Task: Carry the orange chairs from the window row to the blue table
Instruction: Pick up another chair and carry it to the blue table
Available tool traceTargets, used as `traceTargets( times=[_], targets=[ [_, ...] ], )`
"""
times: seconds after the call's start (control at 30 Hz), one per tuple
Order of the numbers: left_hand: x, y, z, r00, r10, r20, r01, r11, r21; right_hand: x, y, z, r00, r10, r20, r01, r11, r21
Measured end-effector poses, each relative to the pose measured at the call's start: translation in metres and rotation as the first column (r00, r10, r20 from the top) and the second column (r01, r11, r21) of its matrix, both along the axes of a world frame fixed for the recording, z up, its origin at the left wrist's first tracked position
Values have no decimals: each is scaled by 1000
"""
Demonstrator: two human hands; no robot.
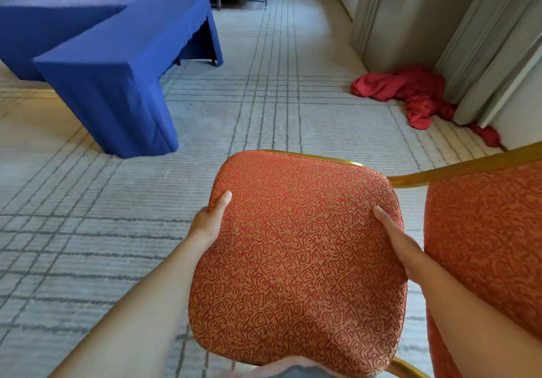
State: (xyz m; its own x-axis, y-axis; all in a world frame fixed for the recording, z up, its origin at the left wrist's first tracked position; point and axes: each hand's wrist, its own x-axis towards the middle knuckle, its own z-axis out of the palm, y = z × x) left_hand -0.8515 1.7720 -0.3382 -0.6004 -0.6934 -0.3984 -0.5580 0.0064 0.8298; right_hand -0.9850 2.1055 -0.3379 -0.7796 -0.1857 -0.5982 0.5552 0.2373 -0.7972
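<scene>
Hands [302,236] grip swirl-patterned orange chair [296,260] seat; draped blue table [117,54] ahead.

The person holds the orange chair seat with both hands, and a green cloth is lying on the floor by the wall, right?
Not quite: the head view shows the cloth is red, not green. The left hand and right hand do hold the orange chair seat.

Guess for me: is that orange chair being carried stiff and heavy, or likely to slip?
Probably rigid: the orange chair has a gold metal frame and shows no sag. Likely bulky rather than light, since the left hand and right hand both grip the seat's edges. The patterned fabric looks textured, so slipping seems unlikely.
</scene>
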Motion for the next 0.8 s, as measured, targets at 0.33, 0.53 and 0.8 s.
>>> traceTargets(
  times=[0.33, 0.53, 0.8],
  targets=[
    [-237, -89, 12, 998, 54, 25, -54, 999, -6, -256, -95, 15, 999, 48, 19, -49, 998, 43],
    [-349, -158, 2, 994, 85, 66, -85, 996, -7, -372, -166, -6, 995, 67, 70, -70, 997, 33],
    [-504, -252, -13, 996, 21, 90, -21, 1000, -5, -511, -250, -31, 994, 8, 106, -12, 999, 41]
  ],
)
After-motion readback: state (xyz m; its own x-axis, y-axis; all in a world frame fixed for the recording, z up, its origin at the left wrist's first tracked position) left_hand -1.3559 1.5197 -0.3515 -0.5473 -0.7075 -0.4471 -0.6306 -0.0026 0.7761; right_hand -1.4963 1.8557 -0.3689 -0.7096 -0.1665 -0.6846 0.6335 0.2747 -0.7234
